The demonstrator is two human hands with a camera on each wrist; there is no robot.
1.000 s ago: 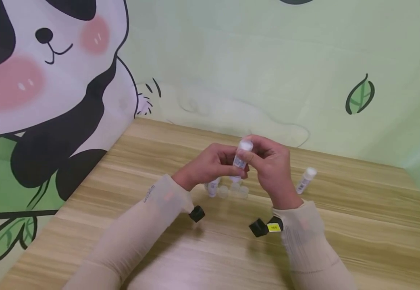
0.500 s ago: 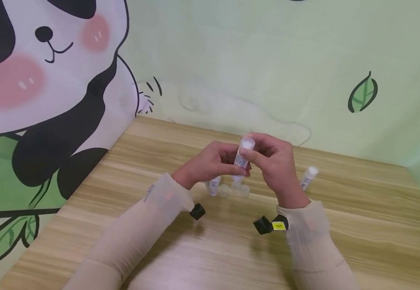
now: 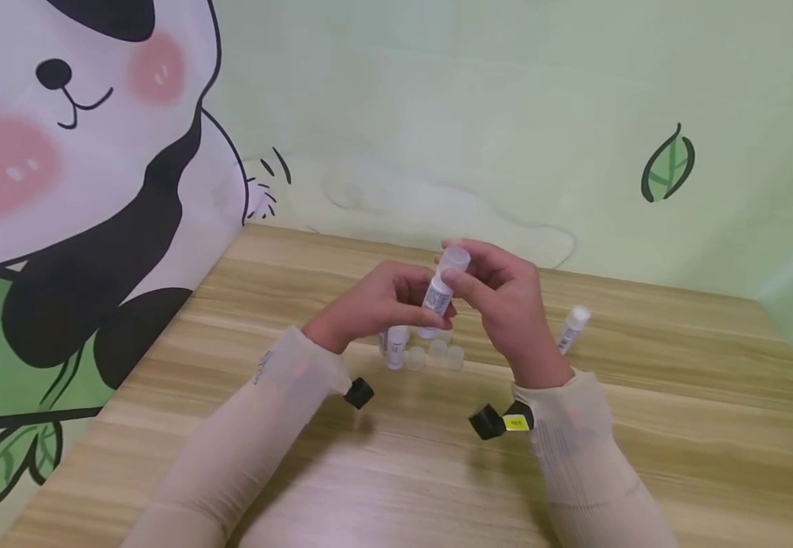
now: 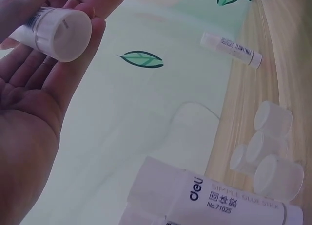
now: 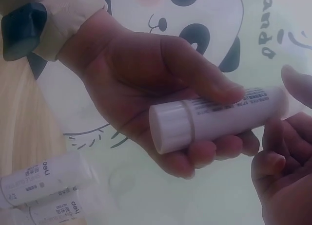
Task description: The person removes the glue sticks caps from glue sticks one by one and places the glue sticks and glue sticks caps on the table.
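Observation:
A white glue stick is held tilted above the table between both hands. The left hand grips its labelled body, thumb across the front. At the upper end, the right hand pinches the translucent cap between thumb and fingers. The held stick's base faces the camera in the right wrist view. Below the left hand stand upright glue sticks with printed labels. Several loose translucent caps lie beside them on the wooden table.
Another glue stick stands by itself right of the right wrist. Behind the table hangs a pale green backdrop with a panda drawing at the left. Each sleeve cuff carries a small black camera.
Both hands and the held glue stick appear slightly higher and further left as the head view shifts. More of the translucent cap now shows beyond the labelled body.

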